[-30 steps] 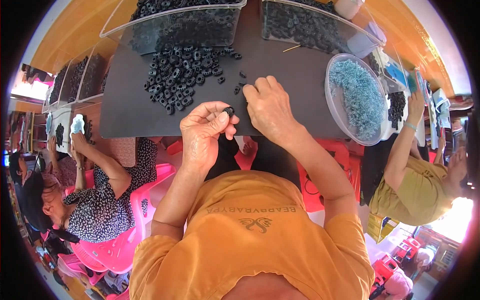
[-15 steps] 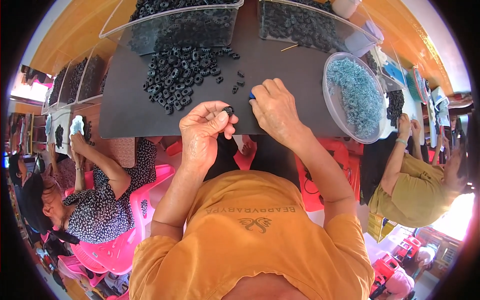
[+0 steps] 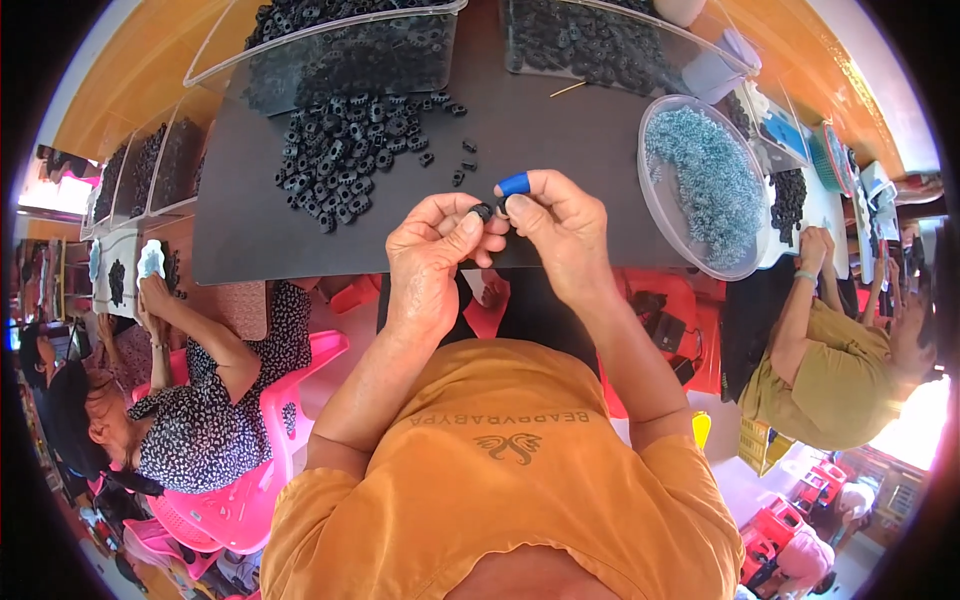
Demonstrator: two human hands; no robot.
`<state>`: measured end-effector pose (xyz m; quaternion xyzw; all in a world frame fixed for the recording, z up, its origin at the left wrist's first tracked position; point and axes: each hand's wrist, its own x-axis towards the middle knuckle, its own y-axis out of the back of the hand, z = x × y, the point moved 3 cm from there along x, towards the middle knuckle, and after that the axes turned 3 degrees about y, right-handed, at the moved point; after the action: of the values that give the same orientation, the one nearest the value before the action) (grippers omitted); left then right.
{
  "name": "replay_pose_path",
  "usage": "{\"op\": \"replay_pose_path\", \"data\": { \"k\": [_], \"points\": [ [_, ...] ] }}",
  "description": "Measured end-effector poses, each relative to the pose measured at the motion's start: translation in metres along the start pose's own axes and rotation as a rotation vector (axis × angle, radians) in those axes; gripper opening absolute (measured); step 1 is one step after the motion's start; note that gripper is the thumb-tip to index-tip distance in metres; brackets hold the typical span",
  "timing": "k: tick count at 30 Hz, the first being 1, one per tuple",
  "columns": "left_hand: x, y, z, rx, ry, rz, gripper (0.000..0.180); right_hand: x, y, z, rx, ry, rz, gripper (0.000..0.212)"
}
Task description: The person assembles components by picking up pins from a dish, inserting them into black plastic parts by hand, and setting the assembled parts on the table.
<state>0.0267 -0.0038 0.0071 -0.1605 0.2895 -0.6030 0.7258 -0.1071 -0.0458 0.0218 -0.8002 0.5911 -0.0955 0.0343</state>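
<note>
Black piece [image 3: 482, 212]: small, dark and rounded at the end I can see; thumb and fingers cover much of the rest, so I cannot make out its full shape from here.
Its place: in the left fingertips, held up in front of me, over the near edge of the dark surface [image 3: 560, 140] in my view.
Left grip [image 3: 430, 262]: pinched around the black piece between thumb and fingers, the lower fingers curled beneath.
Right grip [image 3: 572, 232]: thumb and index closed on a small dark bit [image 3: 501, 204], too small for me to describe further; it is just beside the black piece, and I cannot tell if they touch.
Blue band [image 3: 514, 184]: wrapped around the right index finger, smooth and bright.
Heaped pieces [image 3: 335, 150]: matte black, chunky, with rounded ends and openings in many of them; they lie jumbled at every angle on the left of the surface.
Loose bits [image 3: 468, 146]: a few little black ones, strung out between the heap and my hands.
Clear bins [image 3: 560, 45]: at the far side, with more black parts showing through their walls.
Round tray [image 3: 657, 212]: translucent, to my right, carrying a spread of glossy teal bits [image 3: 705, 185].
Thin stick [image 3: 568, 89]: yellowish, lying near the right-hand bin.
</note>
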Motion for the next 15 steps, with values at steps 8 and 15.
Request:
{"op": "replay_pose_path", "data": {
  "k": [8,15],
  "points": [
    [0.004,-0.002,-0.007,-0.086,-0.022,-0.045,0.011,-0.008,-0.001,0.005,-0.413,0.457,0.134,0.013],
    [0.002,-0.001,-0.01,-0.046,-0.045,-0.041,0.013,-0.008,-0.001,-0.013,-0.756,0.735,0.019,0.024]
  ]
}}
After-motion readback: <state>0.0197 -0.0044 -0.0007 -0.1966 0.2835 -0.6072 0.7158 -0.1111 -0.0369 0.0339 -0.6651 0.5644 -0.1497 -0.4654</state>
